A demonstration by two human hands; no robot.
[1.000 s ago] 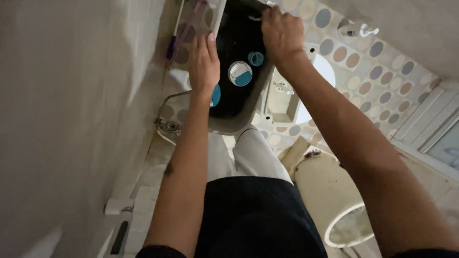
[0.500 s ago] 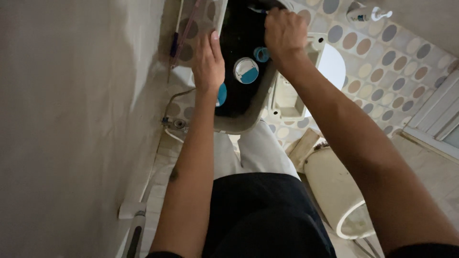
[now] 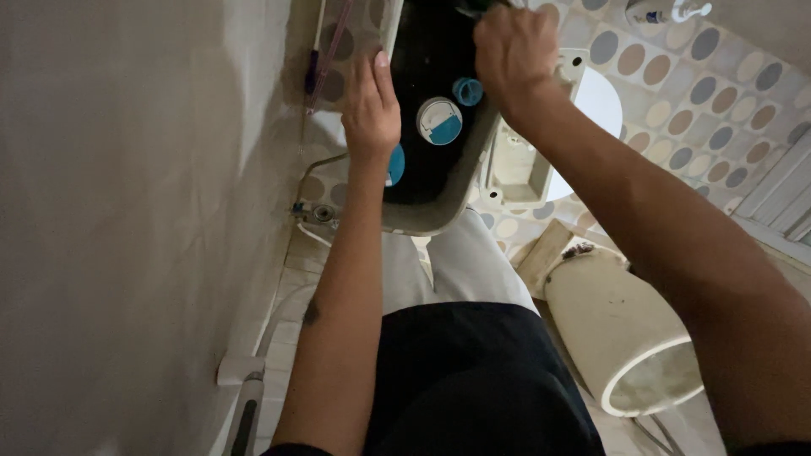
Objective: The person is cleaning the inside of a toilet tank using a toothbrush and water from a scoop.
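white pump bottle with dark label lies on dotted floor, top right.

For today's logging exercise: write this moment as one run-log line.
left hand: on cistern rim | right hand: at far end, grip unclear | bucket: floor, right

Both bare arms reach forward and down from the lower edge of the view, the left arm nearly straight, the right one coming in at a slant from the lower right. The left hand lies flat, back up, its 4 fingers held together and pointing away from the body. The right hand is curled into a loose fist, knuckles up, wrist bent slightly downward, its fingertips hidden from view
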